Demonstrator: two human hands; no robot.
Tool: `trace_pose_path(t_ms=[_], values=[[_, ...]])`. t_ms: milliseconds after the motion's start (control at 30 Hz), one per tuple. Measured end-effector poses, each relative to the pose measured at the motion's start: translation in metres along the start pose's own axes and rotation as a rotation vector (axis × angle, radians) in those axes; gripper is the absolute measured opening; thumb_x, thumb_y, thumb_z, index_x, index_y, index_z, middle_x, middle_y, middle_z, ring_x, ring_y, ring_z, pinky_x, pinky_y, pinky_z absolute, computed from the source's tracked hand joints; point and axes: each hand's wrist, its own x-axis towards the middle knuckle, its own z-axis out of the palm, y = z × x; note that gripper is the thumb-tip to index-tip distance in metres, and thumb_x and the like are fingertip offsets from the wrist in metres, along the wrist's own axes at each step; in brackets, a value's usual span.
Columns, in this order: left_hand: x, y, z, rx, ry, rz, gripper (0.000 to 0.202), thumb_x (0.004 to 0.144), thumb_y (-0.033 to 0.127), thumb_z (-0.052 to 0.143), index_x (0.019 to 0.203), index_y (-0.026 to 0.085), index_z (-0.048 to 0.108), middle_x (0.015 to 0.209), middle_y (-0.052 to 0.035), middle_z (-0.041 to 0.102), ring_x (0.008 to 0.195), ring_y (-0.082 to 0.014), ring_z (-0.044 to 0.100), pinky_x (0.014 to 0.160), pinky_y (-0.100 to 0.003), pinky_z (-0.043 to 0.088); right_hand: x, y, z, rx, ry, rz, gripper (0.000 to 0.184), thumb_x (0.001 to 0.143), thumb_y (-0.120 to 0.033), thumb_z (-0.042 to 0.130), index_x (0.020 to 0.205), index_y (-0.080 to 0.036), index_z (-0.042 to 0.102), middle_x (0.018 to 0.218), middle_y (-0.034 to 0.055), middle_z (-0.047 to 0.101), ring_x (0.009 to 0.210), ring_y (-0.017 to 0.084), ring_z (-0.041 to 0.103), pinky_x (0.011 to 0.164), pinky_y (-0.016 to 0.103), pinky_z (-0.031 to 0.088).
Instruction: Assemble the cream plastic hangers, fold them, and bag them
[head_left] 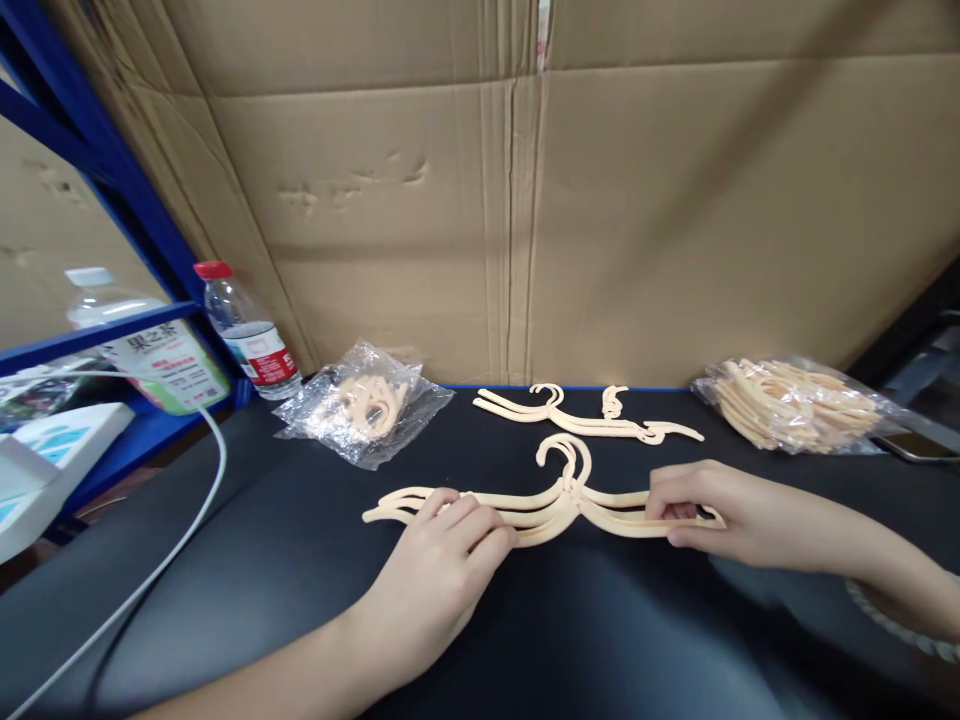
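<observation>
A few cream plastic clothes hangers (pixel 536 518) lie bunched together on the black tabletop, their hooks pointing away from me. My left hand (pixel 450 570) is closed over their left arms, fingers curled across the top. At the other end, my right hand (pixel 697 510) grips the right arms between thumb and fingers, partly hiding their tips. Just behind these, more cream hangers (pixel 592 425) lie flat with their hooks turned up, and a small cream hook piece (pixel 613 402) sits beside them.
A clear bag of small cream parts (pixel 367 405) lies at the back left, and a bag of cream hanger parts (pixel 795 400) at the back right. A red-capped bottle (pixel 259 340) stands by the blue frame (pixel 150 200). A white cable (pixel 180 560) crosses the left side. Cardboard (pixel 390 200) walls the back.
</observation>
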Motion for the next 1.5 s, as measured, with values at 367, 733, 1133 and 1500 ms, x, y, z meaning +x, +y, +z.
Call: trace_pose_path(t_ms=[367,733,1133,1500], values=[[0.000,-0.004,0.008,0.083,0.050,0.063,0.023,0.088,0.007,0.048,0.101,0.019,0.063,0.092,-0.0078,0.069,0.079,-0.0233,0.059,0.068,-0.033,0.039,0.003,0.005,0.005,-0.054,0.030,0.088,0.017,0.071,-0.003,0.053,0.071,-0.018,0.061,0.074,-0.0010,0.061,0.065,0.012,0.054,0.058,0.021,0.039],[0.002,-0.002,0.011,0.118,0.215,0.147,0.025,0.091,0.007,0.040,0.102,0.017,0.060,0.098,-0.0055,0.069,0.084,-0.0210,0.061,0.074,-0.033,0.047,0.007,0.001,0.004,-0.080,0.029,0.225,0.037,0.077,-0.021,0.063,0.114,-0.020,0.056,0.065,-0.0045,0.055,0.057,0.012,0.051,0.053,0.022,0.033],[0.003,-0.011,0.018,0.219,0.156,0.083,0.035,0.087,0.005,0.040,0.113,0.017,0.061,0.110,-0.0079,0.069,0.098,-0.0249,0.064,0.083,-0.039,0.053,0.018,0.005,0.007,-0.099,0.041,0.194,0.003,0.083,-0.019,0.057,0.087,-0.018,0.058,0.072,-0.0002,0.061,0.064,0.015,0.056,0.060,0.024,0.038],[-0.004,-0.016,0.027,0.235,0.013,-0.029,0.048,0.093,0.036,0.049,0.140,0.025,0.044,0.145,-0.0085,0.046,0.132,-0.0315,0.043,0.106,-0.052,0.040,0.021,0.020,0.009,-0.159,0.131,0.169,0.012,0.087,-0.022,0.056,0.097,-0.017,0.060,0.091,0.0051,0.066,0.079,0.020,0.060,0.070,0.029,0.042]])
